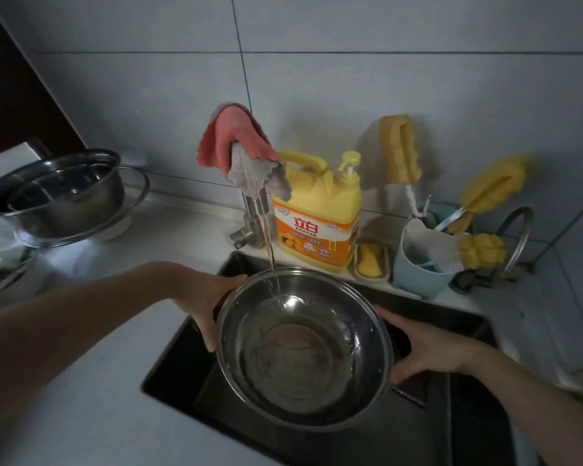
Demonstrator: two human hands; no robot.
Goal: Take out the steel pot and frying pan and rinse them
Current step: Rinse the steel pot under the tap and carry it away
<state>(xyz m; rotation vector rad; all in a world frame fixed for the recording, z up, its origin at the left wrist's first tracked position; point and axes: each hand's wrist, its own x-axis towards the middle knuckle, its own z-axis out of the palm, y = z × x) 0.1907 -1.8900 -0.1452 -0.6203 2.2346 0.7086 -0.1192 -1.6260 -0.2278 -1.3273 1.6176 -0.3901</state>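
A round steel pot (303, 351) is held over the dark sink (418, 317), tilted toward me. My left hand (209, 307) grips its left rim and my right hand (421, 351) grips its right side. A thin stream of water runs from the steel tap (254, 210) into the far side of the pot. No frying pan is visible.
Stacked steel bowls (58, 193) stand on the counter at the left. A pink and grey cloth (243, 153) hangs over the tap. Behind the sink are a yellow detergent bottle (317, 213), a soap dish (371, 260), a blue cup (421, 267) with yellow sponge brushes, and a second curved spout (519, 237).
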